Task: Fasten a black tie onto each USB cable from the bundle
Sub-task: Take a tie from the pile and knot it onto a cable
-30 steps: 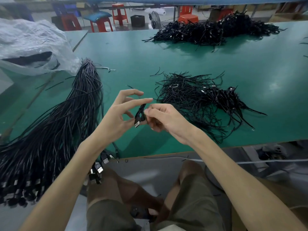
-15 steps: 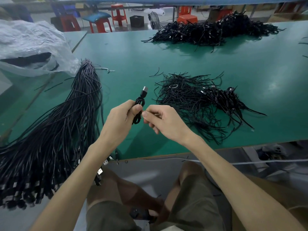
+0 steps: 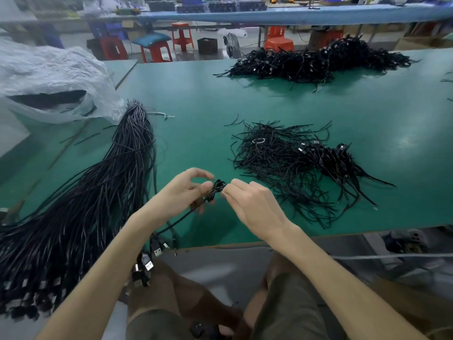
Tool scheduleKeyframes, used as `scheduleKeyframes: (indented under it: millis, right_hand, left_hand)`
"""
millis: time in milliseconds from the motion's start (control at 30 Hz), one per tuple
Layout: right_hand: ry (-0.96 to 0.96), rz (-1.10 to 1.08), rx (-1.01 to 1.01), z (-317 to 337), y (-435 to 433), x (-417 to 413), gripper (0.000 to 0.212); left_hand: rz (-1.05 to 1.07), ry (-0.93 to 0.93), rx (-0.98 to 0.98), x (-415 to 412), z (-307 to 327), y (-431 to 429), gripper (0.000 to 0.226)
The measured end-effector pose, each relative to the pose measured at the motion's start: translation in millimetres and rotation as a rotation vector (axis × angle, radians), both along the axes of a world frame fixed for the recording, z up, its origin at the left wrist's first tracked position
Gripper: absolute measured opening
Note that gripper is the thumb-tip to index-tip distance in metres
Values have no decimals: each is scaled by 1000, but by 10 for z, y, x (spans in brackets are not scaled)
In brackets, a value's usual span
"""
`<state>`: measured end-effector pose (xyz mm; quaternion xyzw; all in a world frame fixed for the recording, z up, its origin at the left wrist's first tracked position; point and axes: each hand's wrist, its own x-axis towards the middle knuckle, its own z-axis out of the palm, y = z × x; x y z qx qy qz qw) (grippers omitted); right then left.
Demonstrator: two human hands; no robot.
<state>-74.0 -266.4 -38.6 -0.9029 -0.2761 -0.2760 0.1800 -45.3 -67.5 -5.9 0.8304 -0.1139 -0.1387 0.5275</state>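
Hands meet over the green table (image 3: pixel 367 114), btw. bundle (image 3: pixel 98 192) & tie pile (image 3: pixel 282 163). L hand (image 3: pixel 182 192) grips the looped USB cable (image 3: pixel 215 191); R hand (image 3: pixel 247 204) pinches its top. If pinch goes loose, tie could slip & loop spring open.

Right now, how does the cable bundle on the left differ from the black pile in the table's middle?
The cable bundle runs in long, nearly parallel strands; the middle pile is thinner strands tangled every way. The cable bundle spills over the near edge; the middle pile lies wholly on top. Both are black, on the green table.
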Motion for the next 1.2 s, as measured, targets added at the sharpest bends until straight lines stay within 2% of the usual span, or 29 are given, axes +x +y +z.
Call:
scheduleKeyframes:
  millis: [67,133,267,400,467,500,567,633,767,867,933,1133,1200]
  right_hand:
    - [28,-3,33,20,-2,8,17]
    - [72,-6,56,38,2,15,20]
    - [120,-1,100,51,18,20,17]
    - [135,22,103,44,18,11,17]
    - [133,11,106,42,30,6,18]
    - [112,1,104,44,46,2,19]
    - [61,-11,112,53,87,-9,22]
    - [5,-18,109,62,100,-1,26]
    - [-121,-4,-55,52,66,45,20]
    - [-177,28,-97,19,60,59,15]
    - [-184,34,-81,-10,60,40,14]
    - [-102,-40,97,-3,61,-9,25]
    - [-44,-44,132,25,74,-19,27]
  left_hand:
    - [-97,-29,-129,-35,-25,78,49]
    - [-204,-87,-132,-48,-50,129,62]
    - [-188,-224,-58,-39,-98,119,48]
    - [-98,-297,-34,-31,-112,72,22]
    - [-20,-376,63,-40,-115,41,7]
    - [17,-423,132,-35,-125,31,7]
    - [66,-467,243,-22,-152,0,26]
    - [109,-416,274,-18,-139,-43,40]
    - [102,-215,324,29,-71,-100,54]
    - [86,74,211,63,6,-85,50]
    - [60,177,131,39,52,-35,47]
    - [14,118,-148,-46,26,68,26]
    - [10,95,-228,-63,-1,77,26]
